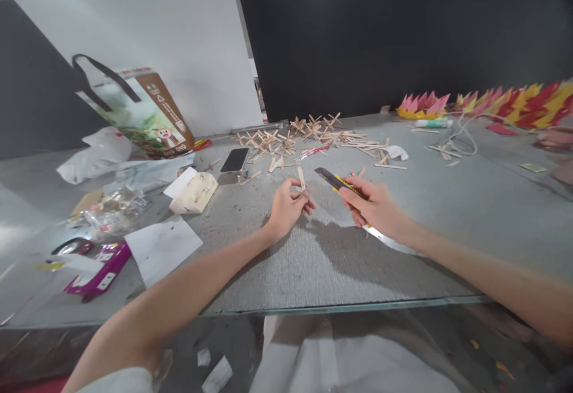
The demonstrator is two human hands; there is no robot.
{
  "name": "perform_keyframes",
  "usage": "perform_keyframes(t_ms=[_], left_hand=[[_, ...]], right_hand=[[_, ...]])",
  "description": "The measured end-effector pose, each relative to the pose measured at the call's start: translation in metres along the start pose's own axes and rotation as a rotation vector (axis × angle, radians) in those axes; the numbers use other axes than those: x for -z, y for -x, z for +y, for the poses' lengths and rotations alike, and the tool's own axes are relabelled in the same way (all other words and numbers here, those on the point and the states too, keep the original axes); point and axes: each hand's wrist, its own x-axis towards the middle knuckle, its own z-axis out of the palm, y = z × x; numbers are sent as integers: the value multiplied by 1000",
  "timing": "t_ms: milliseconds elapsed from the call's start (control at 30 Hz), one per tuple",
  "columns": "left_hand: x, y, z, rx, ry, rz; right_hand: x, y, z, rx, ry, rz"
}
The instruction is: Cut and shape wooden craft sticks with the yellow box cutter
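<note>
My left hand point(286, 207) pinches a short wooden craft stick point(301, 178) upright above the grey table point(313, 262). My right hand point(373, 205) grips a yellow and black utility knife point(333, 180), its dark tip pointing left toward the stick, a small gap between them. A flat metal ruler point(391, 241) lies on the table under my right wrist. Behind both hands a heap of crossed wooden stick pieces point(304, 133) covers the far middle of the table.
A black phone point(235, 159) lies left of the heap. A paper carrier bag point(143, 110), plastic bags, a cream block point(194, 193), white paper point(162, 247) and a magenta packet point(99, 272) crowd the left. Pink, red and yellow folded paper shapes point(501, 102) line the far right.
</note>
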Motion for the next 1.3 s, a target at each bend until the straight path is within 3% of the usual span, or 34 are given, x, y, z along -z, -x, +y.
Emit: perform_keyframes(t_ms=[200, 400, 600, 767, 900, 1133, 1300], left_hand=[[-6, 12, 7, 59, 18, -352], [-7, 15, 3, 67, -69, -474], [-6, 12, 4, 54, -65, -414], [-6, 10, 3, 119, 54, -210], [-4, 5, -2, 160, 147, -110], [-5, 5, -3, 114, 161, -100], [-4, 8, 3, 96, 167, -113]], right_hand=[[9, -10, 4, -78, 24, 174], [7, -10, 6, -134, 71, 174], [9, -13, 11, -164, 185, 93], [11, -14, 16, -177, 180, 94], [11, -13, 14, -166, 80, 137], [6, -12, 2, -86, -216, 204], [6, -12, 3, -62, -223, 210]])
